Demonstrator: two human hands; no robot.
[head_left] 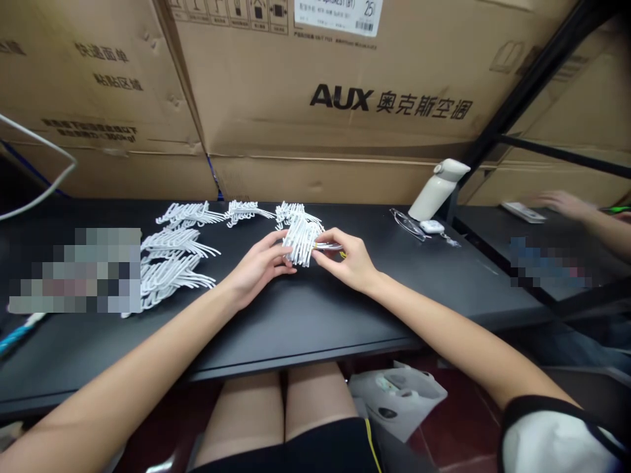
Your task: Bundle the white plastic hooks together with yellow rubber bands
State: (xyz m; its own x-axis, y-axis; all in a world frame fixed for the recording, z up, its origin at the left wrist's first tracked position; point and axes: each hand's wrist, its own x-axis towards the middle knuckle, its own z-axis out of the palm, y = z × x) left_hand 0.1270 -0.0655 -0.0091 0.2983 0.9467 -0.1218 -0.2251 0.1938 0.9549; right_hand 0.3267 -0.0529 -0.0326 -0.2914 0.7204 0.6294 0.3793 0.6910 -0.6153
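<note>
- Landmark: held wire bundle (302,244), a sheaf of slim white pieces, located between both hands above the black surface (305,322).
- Left hand (261,268): fingers and thumb clamped on the left edge of the held wire bundle.
- Right hand (351,261): thumb and fingers pinched on the thin ends at its right side (a small yellow part shows there; its type cannot be determined).
- Set-down groups, left of the landmark: upper group (187,213), middle group (175,242) and lower group (170,277), arranged in a column.
- Further groups: small group (242,211), beyond and left of the landmark; rear group (290,211), directly behind it and partly hidden.
- Progress, judged from layout: five groups appear sorted and laid down; the held wire bundle remains in handling. The full count cannot be determined.
- Other items, right of and beyond the landmark: bottle (431,196), glasses (405,223) and white case (432,226).
</note>
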